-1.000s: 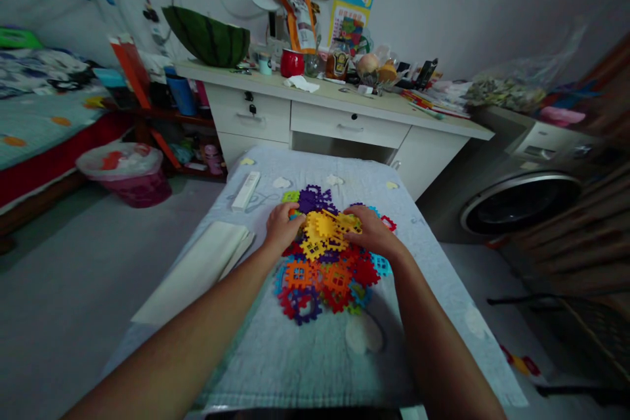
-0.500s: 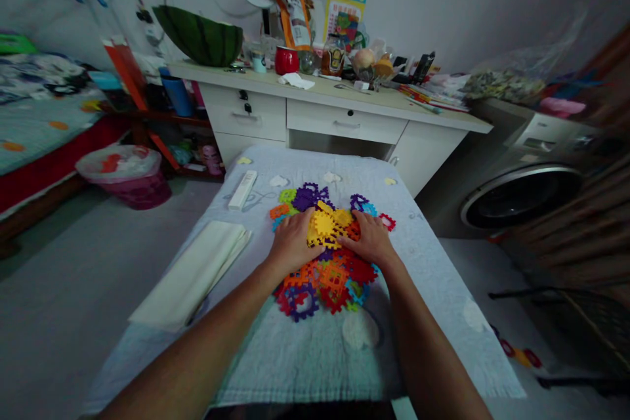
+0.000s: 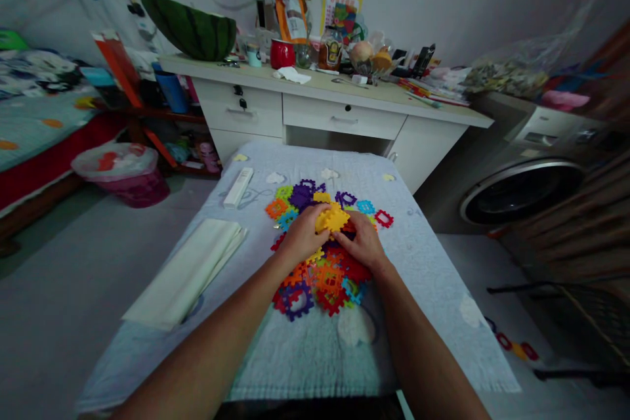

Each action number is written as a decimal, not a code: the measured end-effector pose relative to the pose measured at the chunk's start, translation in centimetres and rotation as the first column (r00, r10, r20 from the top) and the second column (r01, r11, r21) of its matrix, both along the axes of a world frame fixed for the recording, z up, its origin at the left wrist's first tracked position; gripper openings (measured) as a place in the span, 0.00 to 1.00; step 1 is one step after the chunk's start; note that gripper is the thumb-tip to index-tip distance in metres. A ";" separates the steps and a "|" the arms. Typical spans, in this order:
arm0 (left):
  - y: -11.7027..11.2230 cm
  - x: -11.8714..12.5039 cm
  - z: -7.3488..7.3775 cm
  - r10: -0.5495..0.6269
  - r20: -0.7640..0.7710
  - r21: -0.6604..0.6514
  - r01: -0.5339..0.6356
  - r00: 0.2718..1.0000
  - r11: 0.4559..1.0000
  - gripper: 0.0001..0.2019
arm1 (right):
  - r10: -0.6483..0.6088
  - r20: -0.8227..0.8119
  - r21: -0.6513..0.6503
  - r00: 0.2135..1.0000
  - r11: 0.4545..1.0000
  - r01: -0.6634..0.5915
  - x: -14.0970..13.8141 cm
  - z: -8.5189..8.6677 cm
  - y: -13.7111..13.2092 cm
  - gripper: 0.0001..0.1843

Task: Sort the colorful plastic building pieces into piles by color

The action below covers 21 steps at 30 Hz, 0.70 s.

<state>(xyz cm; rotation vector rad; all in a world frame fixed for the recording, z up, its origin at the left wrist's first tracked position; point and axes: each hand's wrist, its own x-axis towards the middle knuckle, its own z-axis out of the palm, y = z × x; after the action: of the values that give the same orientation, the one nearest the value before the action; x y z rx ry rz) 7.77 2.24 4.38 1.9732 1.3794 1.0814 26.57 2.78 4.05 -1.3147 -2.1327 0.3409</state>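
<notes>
Left grip (image 3: 301,234) is clamped on the yellow toothed pieces (image 3: 335,218), thumb on the near side; the right grip (image 3: 365,241) meets their right side, though whether it pinches cannot be told. They sit over the coloured pieces (image 3: 329,277) mid-tabletop (image 3: 423,315), well in from its left and right edges. Likely stiff plastic, light and slightly slick; opposite toothed edges should give the surest hold, thin frames perhaps flexing.
</notes>
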 end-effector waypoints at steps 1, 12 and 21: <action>0.0 0.0 0.3 0.021 0.042 -0.022 -0.020 0.999 1.000 0.26 | 0.000 -0.017 -0.008 1.000 1.000 0.000 0.1 0.1 0.0 0.22; -1.1 -5.3 -0.2 0.266 0.165 -0.119 -0.249 0.950 0.961 0.33 | -0.195 -0.060 0.109 0.979 0.974 0.201 1.2 0.3 0.2 0.14; -3.5 -6.5 -1.3 0.215 -0.114 0.036 -0.212 0.970 0.977 0.37 | 0.115 0.181 -0.012 0.977 0.993 -0.115 -1.5 0.6 -1.3 0.27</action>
<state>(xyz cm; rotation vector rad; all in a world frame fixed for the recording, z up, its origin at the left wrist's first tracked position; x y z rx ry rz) 1.23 -1.21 3.10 1.9662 1.6811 1.0934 25.03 1.52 4.69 -1.2684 -2.3675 0.2779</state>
